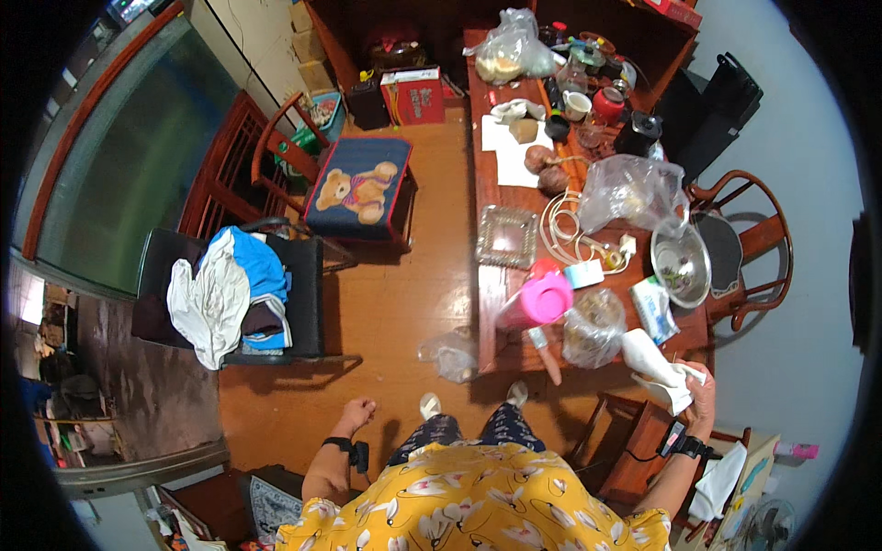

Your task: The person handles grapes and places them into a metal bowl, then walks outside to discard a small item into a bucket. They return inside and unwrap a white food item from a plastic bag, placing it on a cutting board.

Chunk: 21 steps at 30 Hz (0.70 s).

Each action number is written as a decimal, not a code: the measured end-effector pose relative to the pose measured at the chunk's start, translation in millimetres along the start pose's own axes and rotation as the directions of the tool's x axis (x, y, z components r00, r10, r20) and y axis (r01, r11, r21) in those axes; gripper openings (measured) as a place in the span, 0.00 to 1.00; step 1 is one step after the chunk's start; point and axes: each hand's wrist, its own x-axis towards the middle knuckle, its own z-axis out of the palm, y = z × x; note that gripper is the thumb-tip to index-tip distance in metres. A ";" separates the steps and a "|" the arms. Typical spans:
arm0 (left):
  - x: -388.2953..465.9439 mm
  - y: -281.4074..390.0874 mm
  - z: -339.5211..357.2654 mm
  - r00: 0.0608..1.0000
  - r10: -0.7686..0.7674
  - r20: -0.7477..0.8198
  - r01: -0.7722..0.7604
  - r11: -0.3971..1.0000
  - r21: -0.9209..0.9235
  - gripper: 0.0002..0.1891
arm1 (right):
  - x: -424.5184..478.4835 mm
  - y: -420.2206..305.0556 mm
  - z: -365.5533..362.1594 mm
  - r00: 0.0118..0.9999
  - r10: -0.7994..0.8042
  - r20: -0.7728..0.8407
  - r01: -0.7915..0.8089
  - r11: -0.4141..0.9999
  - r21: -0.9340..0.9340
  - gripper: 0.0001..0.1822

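At the table's near right corner, my right hand (701, 394) grips a crumpled white cloth (654, 359), part of which lies over the tabletop. Beside the cloth are a soft plastic packet (654, 310) bearing writing and a clear plastic bag (594, 329) with brownish contents. Further left stand a pink plastic pitcher (546, 298) and a flat brush (546, 355) whose handle sticks out past the table edge. My left hand (360, 415) hangs over the floor on the left, fingers curled in, with nothing visible in it.
The wooden table (487, 303) carries a glass ashtray (507, 237), a white cable (561, 224), a metal bowl (681, 265) and onions (544, 162). A wooden stool (637, 448) stands below my right arm. A plastic bag (455, 358) lies on the floor. Clothes (220, 296) cover a black chair at left.
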 end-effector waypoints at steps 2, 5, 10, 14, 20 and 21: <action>-3.3 -11.9 -19.9 1.000 0.014 0.002 -0.014 1.000 0.012 0.10 | -29.7 20.8 37.9 0.994 0.103 0.038 -0.102 0.994 -0.026 0.13; -10.5 -29.1 -46.9 0.998 0.060 0.009 -0.061 0.997 0.048 0.11 | -59.2 50.7 114.1 0.956 0.291 0.050 -0.278 0.945 -0.172 0.13; -54.9 20.6 -95.5 0.958 0.272 0.088 -0.283 0.947 0.153 0.15 | -57.9 106.6 270.1 0.766 0.331 0.550 0.047 0.826 -0.562 0.16; -72.5 88.5 -109.0 0.835 0.482 0.267 -0.466 0.876 -0.122 0.28 | -44.1 140.9 397.0 0.580 0.198 0.790 0.318 0.838 -0.444 0.19; -56.5 129.5 -115.5 0.715 0.651 0.255 -0.437 0.701 -0.563 0.38 | -37.7 154.4 539.4 0.346 0.091 0.934 0.215 0.961 -0.173 0.23; -53.1 138.8 -120.5 0.765 0.605 0.220 -0.401 0.715 -0.573 0.29 | -31.6 154.6 549.1 0.390 0.136 0.911 0.153 0.966 -0.209 0.23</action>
